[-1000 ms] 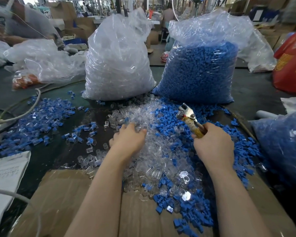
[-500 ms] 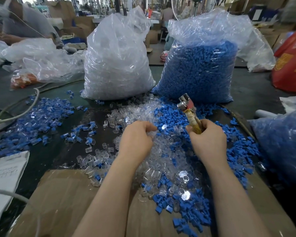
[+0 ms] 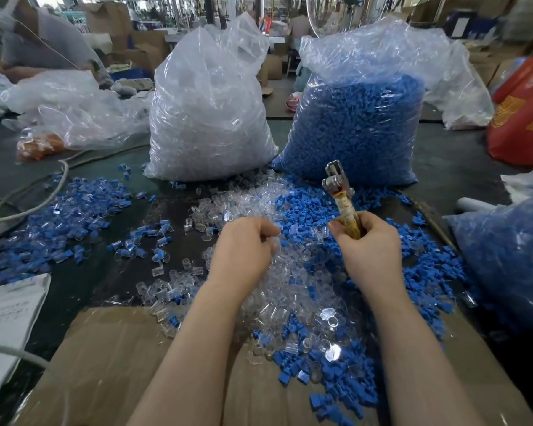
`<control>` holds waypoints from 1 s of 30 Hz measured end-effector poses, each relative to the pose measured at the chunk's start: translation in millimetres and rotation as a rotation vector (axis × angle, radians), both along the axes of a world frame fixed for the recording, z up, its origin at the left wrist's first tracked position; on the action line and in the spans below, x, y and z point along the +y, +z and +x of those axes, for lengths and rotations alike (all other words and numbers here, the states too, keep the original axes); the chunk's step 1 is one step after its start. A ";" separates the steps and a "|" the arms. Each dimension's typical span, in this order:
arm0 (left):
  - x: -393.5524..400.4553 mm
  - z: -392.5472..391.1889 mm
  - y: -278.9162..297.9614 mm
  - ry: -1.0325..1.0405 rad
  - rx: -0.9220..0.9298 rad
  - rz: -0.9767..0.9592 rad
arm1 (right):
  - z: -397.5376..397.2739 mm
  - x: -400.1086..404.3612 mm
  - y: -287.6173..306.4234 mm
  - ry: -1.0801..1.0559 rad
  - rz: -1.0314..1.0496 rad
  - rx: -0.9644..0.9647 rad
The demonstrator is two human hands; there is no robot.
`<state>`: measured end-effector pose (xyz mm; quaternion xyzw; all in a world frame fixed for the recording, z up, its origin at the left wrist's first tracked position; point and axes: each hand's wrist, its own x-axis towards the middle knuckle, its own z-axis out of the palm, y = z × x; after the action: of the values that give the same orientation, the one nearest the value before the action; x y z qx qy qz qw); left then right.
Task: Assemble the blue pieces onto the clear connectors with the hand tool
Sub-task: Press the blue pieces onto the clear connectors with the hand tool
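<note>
A: What does the worktop (image 3: 450, 155) look like?

B: Dark and crowded. Two plastic sacks stand at the back, side by side: the left sack (image 3: 210, 112) is full of clear connectors, the right sack (image 3: 357, 124) full of blue pieces. In front of them loose clear connectors (image 3: 277, 290) and blue pieces (image 3: 308, 210) lie mixed in one heap. A separate scatter of joined blue-and-clear parts (image 3: 68, 210) lies to the left. Flattened cardboard (image 3: 111, 364) covers the near edge.

A: And the room?

B: A workshop, with cardboard boxes and shelving behind. Another person (image 3: 43, 41) sits at the far left. A pale cable (image 3: 43, 198) runs across the left side, and a red bag (image 3: 523, 112) lies at the right.

A: The hands?

B: The right hand (image 3: 370, 250) is wrapped round the yellowish handle of the hand tool (image 3: 342, 198), whose metal head points up and away, above the blue pieces. The left hand (image 3: 246, 250) is curled over the clear heap, fingers bent under.

A: Holding something?

B: I cannot tell; the fingertips are turned away and blurred.

A: Anything else unclear?

B: The writing on the paper (image 3: 10, 315) at the left edge is unreadable. Another sack of blue pieces (image 3: 511, 259) is cut off at the right.
</note>
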<state>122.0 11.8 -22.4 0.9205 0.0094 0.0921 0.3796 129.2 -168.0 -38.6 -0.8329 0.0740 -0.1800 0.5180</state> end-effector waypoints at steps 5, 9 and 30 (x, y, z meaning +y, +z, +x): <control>3.4 0.1 1.4 0.054 -0.019 0.073 | -0.1 0.1 -1.2 0.008 0.003 -0.025; -4.8 0.0 0.6 0.039 -0.084 -0.040 | -0.4 0.2 -1.5 0.005 0.008 -0.042; -11.6 -4.0 9.5 0.011 -0.043 -0.592 | -5.5 8.5 7.1 0.090 0.071 -0.129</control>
<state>118.0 0.2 -13.0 0.7677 0.0328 0.1070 0.6310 123.7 -159.6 -31.5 -0.8031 0.0092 -0.2071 0.5586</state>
